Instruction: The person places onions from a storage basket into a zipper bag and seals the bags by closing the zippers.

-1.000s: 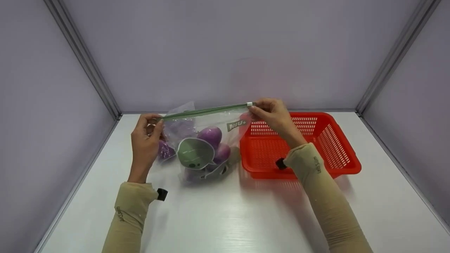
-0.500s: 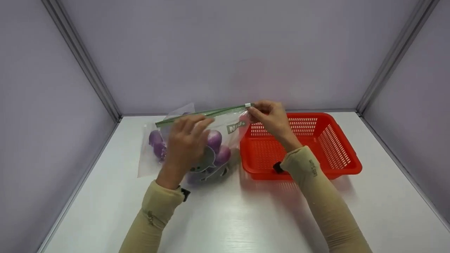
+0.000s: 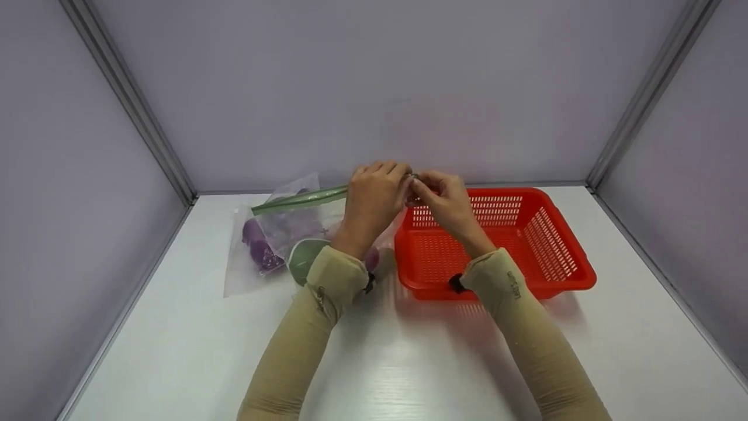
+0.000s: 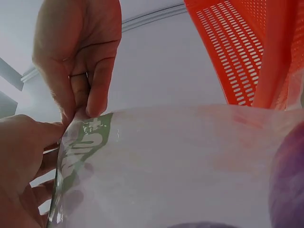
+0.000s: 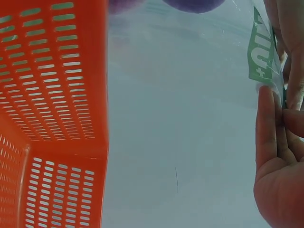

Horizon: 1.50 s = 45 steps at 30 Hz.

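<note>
A clear slider zip bag (image 3: 301, 202) with a green closure strip holds several purple rounded items (image 4: 289, 175). My left hand (image 3: 374, 196) is at the right end of the strip, its thumb and fingertips pinching the bag's top edge; the white slider is hidden there. Close against it, my right hand (image 3: 453, 207) pinches the corner of the same edge between thumb and fingers. In the right wrist view, the green printed label (image 5: 261, 52) shows beside the fingertips. My left forearm covers part of the bag in the head view.
To the right, a red plastic basket (image 3: 497, 292) with slotted walls stands on the white table (image 3: 385, 374). Behind and left of the held bag lies another clear bag (image 3: 239, 280) with purple items (image 3: 260, 248). Pale panels enclose the table at the back and sides.
My left hand has let go of the strip's left end and moved right to its right end, beside my right hand. The left end has sunk slightly. My right hand keeps its hold.
</note>
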{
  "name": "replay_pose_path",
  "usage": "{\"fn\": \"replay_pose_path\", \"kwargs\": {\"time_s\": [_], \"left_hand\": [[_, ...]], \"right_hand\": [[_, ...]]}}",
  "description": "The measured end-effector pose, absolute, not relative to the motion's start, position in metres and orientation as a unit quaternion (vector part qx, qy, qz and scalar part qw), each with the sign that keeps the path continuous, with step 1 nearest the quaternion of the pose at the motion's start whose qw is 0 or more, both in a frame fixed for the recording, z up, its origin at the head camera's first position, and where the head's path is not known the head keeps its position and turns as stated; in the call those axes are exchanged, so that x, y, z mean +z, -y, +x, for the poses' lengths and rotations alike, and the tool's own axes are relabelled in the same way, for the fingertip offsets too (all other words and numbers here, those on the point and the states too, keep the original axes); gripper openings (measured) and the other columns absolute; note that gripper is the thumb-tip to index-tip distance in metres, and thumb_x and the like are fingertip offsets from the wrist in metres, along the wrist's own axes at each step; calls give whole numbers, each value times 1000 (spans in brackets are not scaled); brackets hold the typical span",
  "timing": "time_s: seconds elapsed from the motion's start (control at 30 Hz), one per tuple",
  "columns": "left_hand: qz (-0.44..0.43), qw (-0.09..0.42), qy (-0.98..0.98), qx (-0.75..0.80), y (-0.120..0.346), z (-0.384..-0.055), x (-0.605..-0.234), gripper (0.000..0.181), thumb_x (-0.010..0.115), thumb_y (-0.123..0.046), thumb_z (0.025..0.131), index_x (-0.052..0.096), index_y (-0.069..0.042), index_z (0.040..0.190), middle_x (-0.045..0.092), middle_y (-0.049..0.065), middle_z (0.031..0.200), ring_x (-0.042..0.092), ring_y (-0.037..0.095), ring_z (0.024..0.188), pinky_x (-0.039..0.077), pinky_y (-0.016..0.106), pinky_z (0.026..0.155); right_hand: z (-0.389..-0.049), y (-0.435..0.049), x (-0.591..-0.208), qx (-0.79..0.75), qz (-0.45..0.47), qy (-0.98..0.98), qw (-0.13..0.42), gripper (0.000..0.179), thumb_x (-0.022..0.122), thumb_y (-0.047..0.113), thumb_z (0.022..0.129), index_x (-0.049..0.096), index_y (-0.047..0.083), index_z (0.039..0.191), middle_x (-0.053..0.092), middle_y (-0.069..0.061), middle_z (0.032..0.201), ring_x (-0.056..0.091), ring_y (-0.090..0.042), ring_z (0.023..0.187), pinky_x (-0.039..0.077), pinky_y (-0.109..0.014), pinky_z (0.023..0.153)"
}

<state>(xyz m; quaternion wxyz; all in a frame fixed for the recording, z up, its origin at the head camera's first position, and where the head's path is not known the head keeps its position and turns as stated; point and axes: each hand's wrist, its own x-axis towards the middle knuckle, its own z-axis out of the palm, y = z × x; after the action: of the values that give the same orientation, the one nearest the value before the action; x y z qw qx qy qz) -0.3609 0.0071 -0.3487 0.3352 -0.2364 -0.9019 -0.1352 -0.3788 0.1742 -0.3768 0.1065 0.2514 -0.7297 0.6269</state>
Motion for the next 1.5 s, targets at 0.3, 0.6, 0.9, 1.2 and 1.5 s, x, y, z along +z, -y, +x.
{"fn": "replay_pose_path", "kwargs": {"time_s": [0.3,0.6,0.9,1.2,1.5], "left_hand": [[-246,320,890,-212,-2,-364,-352,18,60,-26,106,72,-13,107,76,2,105,73,22,95,60,40,84],[-240,307,892,-227,1,-364,-350,19,57,-26,107,70,-12,106,73,2,99,71,22,84,60,38,75],[-230,297,897,-235,13,-360,-352,17,60,-25,106,70,-12,104,73,3,97,71,23,82,60,39,74],[-225,301,899,-224,33,-350,-355,17,61,-25,105,70,-11,104,73,3,97,69,25,79,59,41,73],[-217,334,896,-195,61,-333,-355,17,62,-26,104,70,-11,102,71,3,92,65,23,74,55,41,67]], "right_hand": [[-382,-175,-380,625,263,726,112,20,63,10,103,74,-6,108,73,-15,91,73,-17,79,64,-31,74],[-384,-176,-377,631,257,725,106,20,64,12,102,75,-4,107,74,-15,90,73,-18,77,64,-31,75],[-385,-180,-378,632,234,732,104,20,64,10,102,74,-7,107,72,-10,88,71,-15,77,64,-30,76],[-385,-184,-380,644,213,729,89,20,63,8,102,71,-10,108,71,-8,88,71,-14,78,64,-30,77],[-385,-189,-381,631,219,738,99,21,62,11,103,71,-7,109,70,-12,90,72,-16,80,64,-30,79]]}}
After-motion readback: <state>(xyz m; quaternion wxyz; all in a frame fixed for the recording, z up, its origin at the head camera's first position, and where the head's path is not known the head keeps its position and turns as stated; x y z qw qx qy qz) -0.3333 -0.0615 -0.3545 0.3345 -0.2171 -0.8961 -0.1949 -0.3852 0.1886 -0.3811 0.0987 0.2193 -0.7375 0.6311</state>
